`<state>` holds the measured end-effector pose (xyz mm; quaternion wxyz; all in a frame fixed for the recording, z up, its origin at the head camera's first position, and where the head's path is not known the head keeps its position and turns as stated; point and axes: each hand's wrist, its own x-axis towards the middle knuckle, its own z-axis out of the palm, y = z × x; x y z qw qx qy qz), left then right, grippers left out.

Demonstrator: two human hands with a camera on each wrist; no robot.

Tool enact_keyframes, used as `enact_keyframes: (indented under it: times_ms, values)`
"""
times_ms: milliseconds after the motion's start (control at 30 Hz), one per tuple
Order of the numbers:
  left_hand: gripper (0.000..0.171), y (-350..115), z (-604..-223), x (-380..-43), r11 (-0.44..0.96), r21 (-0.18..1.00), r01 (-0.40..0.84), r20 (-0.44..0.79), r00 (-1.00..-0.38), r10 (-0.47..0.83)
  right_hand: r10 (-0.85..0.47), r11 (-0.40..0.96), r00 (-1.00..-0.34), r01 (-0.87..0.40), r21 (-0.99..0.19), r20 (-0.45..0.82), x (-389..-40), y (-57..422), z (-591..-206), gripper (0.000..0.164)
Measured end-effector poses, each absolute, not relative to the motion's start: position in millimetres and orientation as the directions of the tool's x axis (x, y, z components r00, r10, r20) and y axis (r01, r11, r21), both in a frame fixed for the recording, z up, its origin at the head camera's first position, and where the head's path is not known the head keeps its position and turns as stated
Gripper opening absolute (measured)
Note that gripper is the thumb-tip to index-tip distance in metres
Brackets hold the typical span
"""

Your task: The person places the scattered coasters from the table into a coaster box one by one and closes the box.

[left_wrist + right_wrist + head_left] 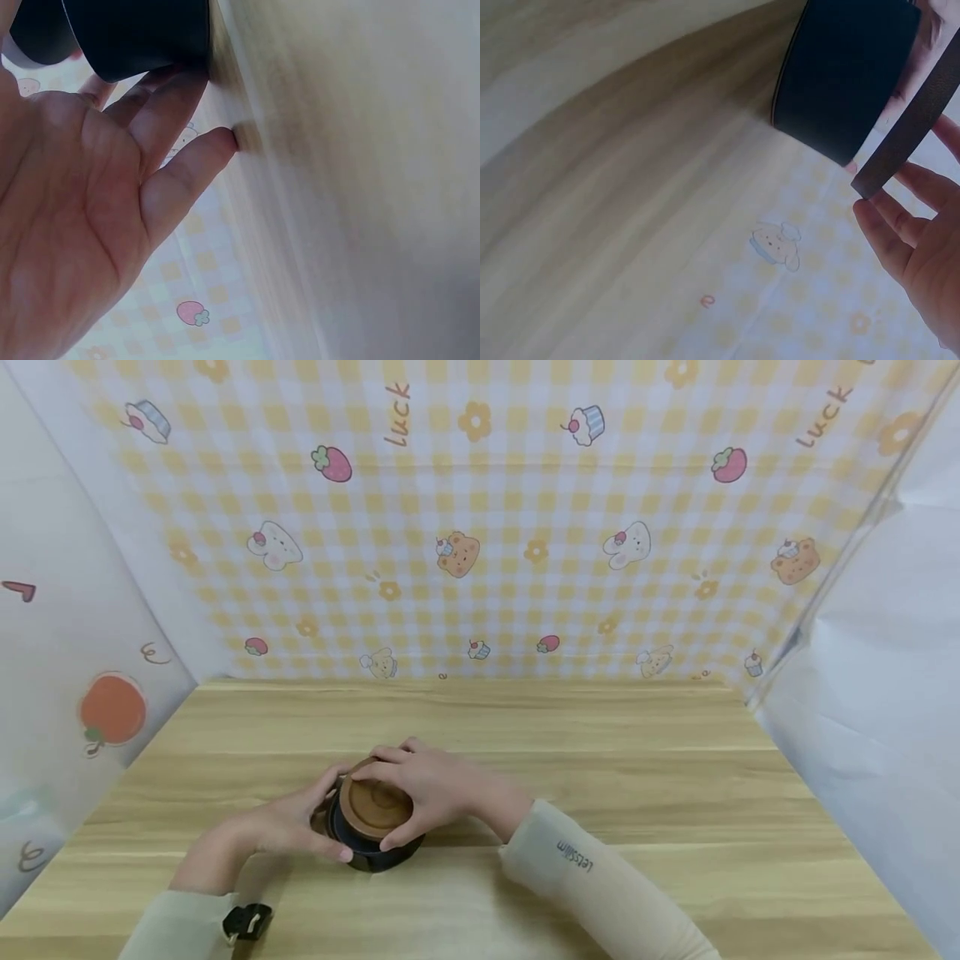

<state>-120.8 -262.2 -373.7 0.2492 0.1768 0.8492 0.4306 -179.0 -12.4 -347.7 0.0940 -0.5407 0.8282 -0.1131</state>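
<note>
A dark, round canister (pixel 386 858) stands on the table left of centre, with a brown wooden lid (pixel 372 806) over its top. My left hand (pixel 288 828) holds the canister from the left, thumb at the near side and fingers round the far side. In the left wrist view its fingers reach behind the dark wall (pixel 146 34). From above, my right hand (pixel 446 785) grips the lid's rim between thumb and spread fingers. The right wrist view shows the lid (pixel 911 124) tilted, with a gap between its near edge and the canister (pixel 844 75). The canister's inside is hidden.
The wood-grain table (pixel 600 760) spreads around the hands. Behind it hangs a yellow checked cloth (pixel 510 602) with printed figures. White sheets (pixel 885 710) border both sides. A black clip-like piece (pixel 247 921) sits at the left sleeve.
</note>
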Motion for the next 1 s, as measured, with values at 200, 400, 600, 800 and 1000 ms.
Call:
enact_keyframes:
  times_ms: [200, 400, 600, 800, 1000]
  values:
    - [0.109, -261.0, -374.2, -120.4, 0.569, 0.818, 0.089, -0.269, -0.814, 0.515, -0.917, 0.392, -0.396, -0.881, -0.266, -0.041, -178.7, -20.5, -351.4, 0.088]
    - [0.108, -261.7, -373.2, -120.8, 0.569, 0.814, 0.114, -0.250, -0.816, 0.521, -0.918, 0.395, -0.391, -0.889, -0.230, -0.064, -178.9, -26.4, -352.0, 0.088]
    - [0.111, -262.7, -374.4, -120.1, 0.573, 0.810, 0.127, -0.242, -0.817, 0.523, -0.927, 0.375, -0.369, -0.908, -0.185, -0.065, -179.0, -32.0, -354.8, 0.087]
    - [0.109, -262.6, -375.0, -119.5, 0.582, 0.800, 0.147, -0.228, -0.822, 0.521, -0.932, 0.363, -0.360, -0.914, -0.181, -0.050, -177.2, -32.6, -355.3, 0.086]
    - [0.109, -263.1, -374.9, -119.6, 0.579, 0.802, 0.145, -0.230, -0.821, 0.523, -0.930, 0.368, -0.362, -0.910, -0.189, -0.067, -177.0, -32.2, -358.5, 0.088]
